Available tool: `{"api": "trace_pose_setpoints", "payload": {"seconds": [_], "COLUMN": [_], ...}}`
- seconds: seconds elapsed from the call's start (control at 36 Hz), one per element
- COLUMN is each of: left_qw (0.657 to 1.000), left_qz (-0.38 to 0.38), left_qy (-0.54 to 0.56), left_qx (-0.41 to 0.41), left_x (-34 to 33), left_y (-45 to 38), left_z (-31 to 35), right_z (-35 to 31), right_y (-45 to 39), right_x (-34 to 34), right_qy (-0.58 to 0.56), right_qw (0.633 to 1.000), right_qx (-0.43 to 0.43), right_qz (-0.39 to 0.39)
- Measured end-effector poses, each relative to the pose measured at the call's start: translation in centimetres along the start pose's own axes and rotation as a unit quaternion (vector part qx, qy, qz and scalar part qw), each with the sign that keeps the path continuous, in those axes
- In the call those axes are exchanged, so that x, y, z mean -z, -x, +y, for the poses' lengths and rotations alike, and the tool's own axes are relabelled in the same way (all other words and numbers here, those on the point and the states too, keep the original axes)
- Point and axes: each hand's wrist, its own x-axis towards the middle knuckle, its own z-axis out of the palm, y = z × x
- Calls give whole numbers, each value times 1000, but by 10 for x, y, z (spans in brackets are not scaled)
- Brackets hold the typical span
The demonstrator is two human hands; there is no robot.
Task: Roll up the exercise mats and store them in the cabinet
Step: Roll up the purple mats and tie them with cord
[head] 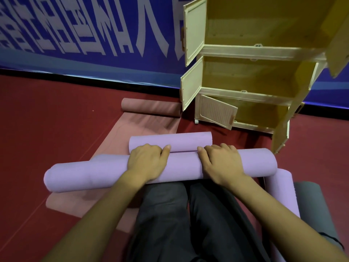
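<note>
While both arms reach forward, left hand and right hand press palm-down on the purple mat.

We see a dark red floor spreading out under and to the left of the hands. Beyond the hands stands a blue wall banner with large white characters, blurred; a black strip runs along its foot where it meets the floor. Ahead and to the right of the hands rises a pale yellow unit with three open shelves stacked one over another. Its cream doors hang open on both sides, the lowest left door only partly swung out. The light is dim and even.
</note>
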Motion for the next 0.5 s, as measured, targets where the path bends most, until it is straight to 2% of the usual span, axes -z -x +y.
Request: {"api": "trace_pose_setpoints", "payload": {"seconds": [0.25, 0.39, 0.5], "left_qw": [995, 985, 980], "left_qz": [-86, -156, -181], "left_qy": [44, 70, 77], "left_qx": [-3, 18, 21], "left_x": [4, 5, 8], "left_y": [-23, -25, -18], "left_z": [-4, -12, -15], "right_z": [1, -4, -10], "right_y": [-13, -21, -15], "right_x": [0, 4, 5], "right_qy": [8, 12, 23], "right_qw": [1000, 999, 999], "right_qx": [7, 8, -5], "right_qz": [13, -31, -36]}}
